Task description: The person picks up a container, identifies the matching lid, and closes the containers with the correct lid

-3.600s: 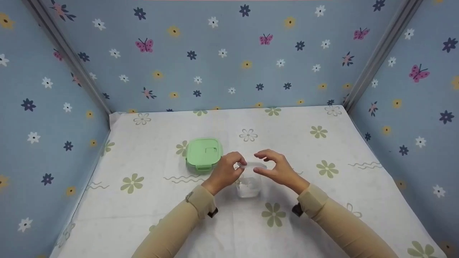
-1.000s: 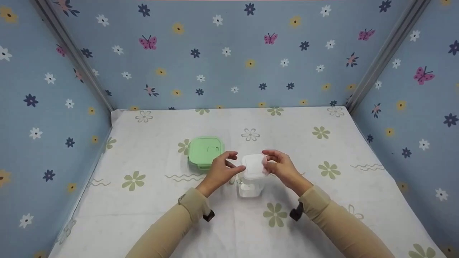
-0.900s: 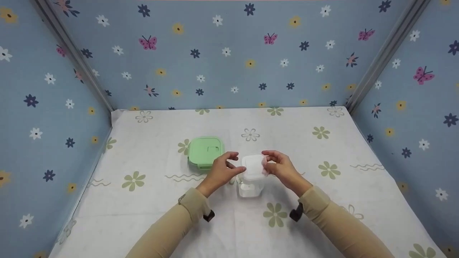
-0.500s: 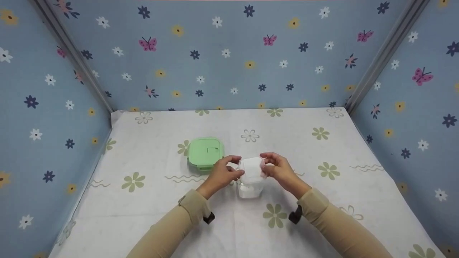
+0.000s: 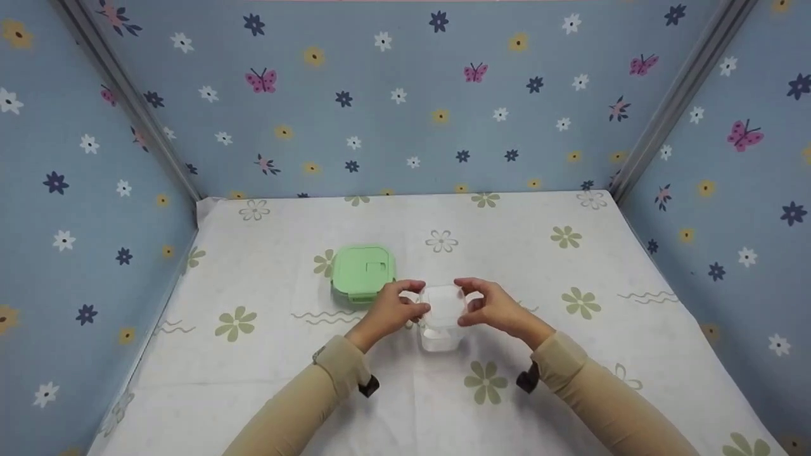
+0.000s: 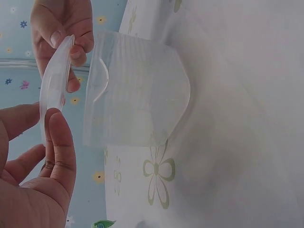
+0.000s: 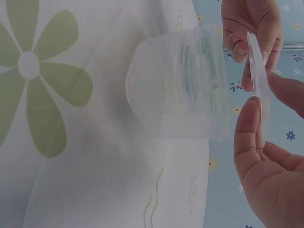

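Both hands, left (image 5: 391, 308) and right (image 5: 493, 307), pinch the thin clear plastic lid (image 5: 443, 303) just above the clear square plastic container (image 5: 440, 335), mid-surface; keep it level, corners matched, press evenly

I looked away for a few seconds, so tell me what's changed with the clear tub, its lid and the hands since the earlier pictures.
The clear lid, earlier lifted and tipped up between both hands, has come down level, just above the clear tub's mouth; the wrist views show a gap. The left hand and right hand still pinch its opposite edges and have sunk with it. The tub, the green box and the tablecloth stayed put.
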A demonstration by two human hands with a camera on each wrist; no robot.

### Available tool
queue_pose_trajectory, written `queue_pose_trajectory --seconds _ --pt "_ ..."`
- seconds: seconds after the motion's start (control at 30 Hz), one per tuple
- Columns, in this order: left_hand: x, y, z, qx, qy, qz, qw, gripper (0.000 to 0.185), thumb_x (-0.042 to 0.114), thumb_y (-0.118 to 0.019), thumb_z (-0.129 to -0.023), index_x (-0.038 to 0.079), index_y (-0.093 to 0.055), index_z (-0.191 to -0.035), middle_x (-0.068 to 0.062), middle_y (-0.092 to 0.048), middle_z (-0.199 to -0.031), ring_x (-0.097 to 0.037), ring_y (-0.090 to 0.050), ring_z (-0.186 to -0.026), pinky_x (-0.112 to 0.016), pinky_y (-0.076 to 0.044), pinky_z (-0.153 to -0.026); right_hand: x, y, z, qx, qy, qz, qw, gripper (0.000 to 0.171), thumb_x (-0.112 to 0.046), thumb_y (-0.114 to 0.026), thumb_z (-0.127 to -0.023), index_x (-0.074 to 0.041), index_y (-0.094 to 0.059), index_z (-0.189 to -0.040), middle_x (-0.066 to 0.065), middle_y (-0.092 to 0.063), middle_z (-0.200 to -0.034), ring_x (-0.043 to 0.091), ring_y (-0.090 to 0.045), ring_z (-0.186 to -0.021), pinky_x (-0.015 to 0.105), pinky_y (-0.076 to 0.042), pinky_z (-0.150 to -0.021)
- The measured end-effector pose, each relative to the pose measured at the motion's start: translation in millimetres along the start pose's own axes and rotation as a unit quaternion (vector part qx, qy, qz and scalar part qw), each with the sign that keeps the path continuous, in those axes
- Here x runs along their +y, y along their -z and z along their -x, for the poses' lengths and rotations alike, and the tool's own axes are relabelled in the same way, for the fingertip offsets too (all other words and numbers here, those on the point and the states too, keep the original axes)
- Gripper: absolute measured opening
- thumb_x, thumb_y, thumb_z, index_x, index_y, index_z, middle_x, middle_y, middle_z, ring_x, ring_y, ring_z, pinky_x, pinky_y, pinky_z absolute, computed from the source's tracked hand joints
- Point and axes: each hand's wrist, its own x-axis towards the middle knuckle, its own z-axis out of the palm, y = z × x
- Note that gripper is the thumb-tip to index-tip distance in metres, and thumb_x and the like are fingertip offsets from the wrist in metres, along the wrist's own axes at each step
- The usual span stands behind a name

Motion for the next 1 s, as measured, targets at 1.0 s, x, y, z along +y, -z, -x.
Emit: queue_pose_trajectory --seconds 1.0 --pt "2.9 0.7 5.0 -0.046 -0.093 -0.204 0.9736 0.095 0.026 -0.100 -0.077 -0.002 -0.054 -0.155 -0.018 -0.066 -0.140 -0.026 -0.068 -0.108 -0.038 -0.059 -0.091 6.3 -0.5 3.2 0.001 0.114 0.169 0.979 0.089 -0.012 -0.099 -0.076 0.004 -0.056 -0.153 0.023 -0.059 -0.154 0.034 -0.064 -0.119 0.052 -0.059 -0.100"
